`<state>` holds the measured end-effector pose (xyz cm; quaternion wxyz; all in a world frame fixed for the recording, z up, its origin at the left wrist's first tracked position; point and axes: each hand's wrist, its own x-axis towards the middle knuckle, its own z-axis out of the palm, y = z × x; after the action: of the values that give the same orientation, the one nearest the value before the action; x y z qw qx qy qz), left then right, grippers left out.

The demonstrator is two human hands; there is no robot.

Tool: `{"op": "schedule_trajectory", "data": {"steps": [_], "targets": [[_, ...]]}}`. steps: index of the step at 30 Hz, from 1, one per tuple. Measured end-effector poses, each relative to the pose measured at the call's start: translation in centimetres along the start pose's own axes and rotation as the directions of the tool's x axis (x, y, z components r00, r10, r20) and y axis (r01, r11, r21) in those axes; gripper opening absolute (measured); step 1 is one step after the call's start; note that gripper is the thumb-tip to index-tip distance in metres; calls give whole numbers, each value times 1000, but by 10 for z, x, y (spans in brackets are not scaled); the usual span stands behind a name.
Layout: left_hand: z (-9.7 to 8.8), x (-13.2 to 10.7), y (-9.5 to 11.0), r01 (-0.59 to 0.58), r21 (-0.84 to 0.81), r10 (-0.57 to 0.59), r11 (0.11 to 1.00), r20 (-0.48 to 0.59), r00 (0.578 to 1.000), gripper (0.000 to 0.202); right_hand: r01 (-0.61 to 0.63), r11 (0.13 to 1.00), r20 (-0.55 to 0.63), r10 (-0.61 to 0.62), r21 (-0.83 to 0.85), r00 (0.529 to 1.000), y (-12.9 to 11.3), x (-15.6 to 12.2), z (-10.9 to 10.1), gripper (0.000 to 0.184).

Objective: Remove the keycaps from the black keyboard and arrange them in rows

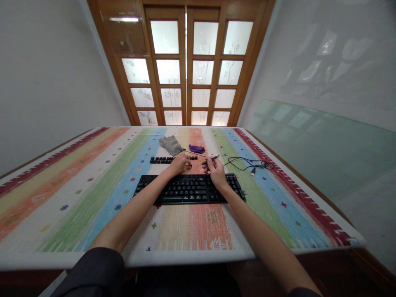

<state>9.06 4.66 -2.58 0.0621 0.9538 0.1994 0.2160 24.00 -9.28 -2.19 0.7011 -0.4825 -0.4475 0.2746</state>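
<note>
A black keyboard (pixel 188 189) lies flat on the striped tablecloth (pixel 77 194) in front of me. My right hand (pixel 216 172) is closed on a thin dark tool (pixel 210 159), held just past the keyboard's far edge. My left hand (pixel 179 163) is curled, fingers pinched together beside a row of loose black keycaps (pixel 162 159); what it holds is too small to make out. The two hands are close together over the keyboard's top rows.
A grey cloth (pixel 170 144) and a small purple cloth (pixel 197 149) lie beyond the hands. The keyboard's black USB cable (pixel 250 164) is coiled to the right. Wooden glass-paned doors (pixel 185 66) stand behind the table; a wall runs along the right side.
</note>
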Motion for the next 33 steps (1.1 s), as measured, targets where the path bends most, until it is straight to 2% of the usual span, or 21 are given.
{"op": "schedule_trajectory", "data": {"steps": [10, 19, 24, 33], "targets": [[-5, 1, 5, 167, 152, -160, 974, -57, 985, 10, -11, 1000, 5, 10, 17, 1000, 2, 2, -3, 47], [1, 6, 2, 191, 171, -177, 967, -93, 980, 9, -34, 999, -7, 34, 19, 999, 0, 1, -2, 47], [6, 7, -3, 192, 127, -174, 973, -143, 974, 8, -51, 999, -8, 51, 7, 999, 1, 2, -2, 49], [0, -1, -5, 206, 152, -186, 967, -139, 973, 24, -41, 999, 29, 41, -23, 999, -2, 0, -4, 52]]}}
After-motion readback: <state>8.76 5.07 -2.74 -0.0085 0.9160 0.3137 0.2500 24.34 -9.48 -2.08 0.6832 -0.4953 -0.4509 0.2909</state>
